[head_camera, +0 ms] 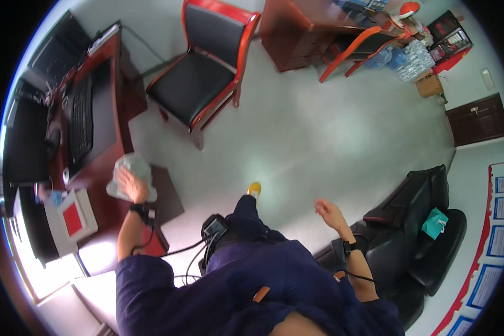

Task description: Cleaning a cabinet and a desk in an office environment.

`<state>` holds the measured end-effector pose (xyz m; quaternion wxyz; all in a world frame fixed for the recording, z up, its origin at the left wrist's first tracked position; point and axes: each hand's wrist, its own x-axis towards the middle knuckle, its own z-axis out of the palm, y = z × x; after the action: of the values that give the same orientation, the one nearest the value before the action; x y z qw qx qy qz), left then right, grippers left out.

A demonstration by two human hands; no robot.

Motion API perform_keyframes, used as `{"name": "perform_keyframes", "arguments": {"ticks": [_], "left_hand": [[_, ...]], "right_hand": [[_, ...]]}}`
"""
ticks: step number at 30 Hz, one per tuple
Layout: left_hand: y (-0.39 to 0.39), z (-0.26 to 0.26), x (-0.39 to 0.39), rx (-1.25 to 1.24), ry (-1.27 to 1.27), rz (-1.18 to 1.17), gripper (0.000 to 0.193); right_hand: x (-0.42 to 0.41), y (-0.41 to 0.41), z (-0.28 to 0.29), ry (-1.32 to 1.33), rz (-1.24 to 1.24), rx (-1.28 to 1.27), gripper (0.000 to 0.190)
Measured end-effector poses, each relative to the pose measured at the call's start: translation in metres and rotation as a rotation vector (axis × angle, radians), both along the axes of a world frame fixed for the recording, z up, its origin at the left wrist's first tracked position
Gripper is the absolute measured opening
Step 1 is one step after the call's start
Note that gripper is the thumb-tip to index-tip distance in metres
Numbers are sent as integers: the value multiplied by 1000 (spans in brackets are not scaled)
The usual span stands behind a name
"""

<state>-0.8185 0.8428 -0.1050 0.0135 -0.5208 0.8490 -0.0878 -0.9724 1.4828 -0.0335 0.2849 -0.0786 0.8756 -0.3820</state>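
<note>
My left hand (131, 185) is over a crumpled pale grey cloth (134, 163) at the near edge of the brown wooden desk (105, 191). Its back faces up, and the cloth shows on all sides of it. The palm and the underside of the grip are hidden. On the right, my right hand (329, 213) hangs in the air above the floor, holding nothing, with loosely bent fingers. The black leather sofa (386, 235) is the nearest thing to it. Both wrists wear dark straps with cables.
A keyboard (82, 119), monitors (27, 138) and a white box with a red panel (77, 218) stand on the desk. Ahead is a red-framed chair (195, 86). A second desk (294, 38), water bottles (416, 61) and a carton (429, 85) stand farther off. A teal tissue pack (434, 222) lies on the sofa.
</note>
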Motion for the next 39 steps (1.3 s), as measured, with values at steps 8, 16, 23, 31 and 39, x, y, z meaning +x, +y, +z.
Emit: {"name": "perform_keyframes", "arguments": {"ticks": [8,16,23,31,39], "left_hand": [[97,-19,-182,1075,365,-295,43],[365,180,-460,1870,293,-1023,43],[494,225,-570,1901,310,-1265,39],[546,212,-686,1896,221,-1003,41],[537,201,-826,1966,234,-1227,87]], "right_hand": [[-89,46,-23,-128,-213,54,24],[-246,0,71,135,-462,-598,47],[-373,58,119,138,-526,-901,42],[-497,108,134,75,-546,-866,26],[-634,107,149,48,-429,-810,22]]}}
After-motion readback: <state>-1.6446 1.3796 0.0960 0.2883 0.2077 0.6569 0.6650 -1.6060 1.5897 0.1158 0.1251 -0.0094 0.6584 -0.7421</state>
